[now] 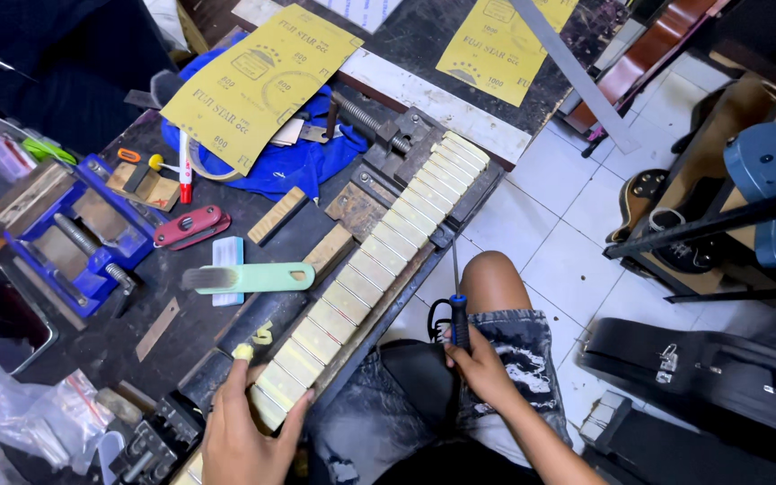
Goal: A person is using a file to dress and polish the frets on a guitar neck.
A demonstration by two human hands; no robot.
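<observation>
A pale guitar fretboard (379, 256) with metal frets lies diagonally along the dark workbench edge, its far end resting on a metal vise (397, 148). My left hand (244, 431) presses on its near end, thumb and fingers spread over the last frets. My right hand (482, 364) rests over my lap to the right of the bench, shut on a thin tool with a black and blue handle (458, 319) whose metal shaft points up along the fretboard's side.
A green-handled brush (258, 278), red pocket knife (189, 224), wooden blocks, blue vise (74, 238) and blue cloth (294, 157) lie on the bench. Yellow sandpaper sheets (258, 81) sit at the back. Guitar bodies and a black case (711, 368) stand on the tiled floor at right.
</observation>
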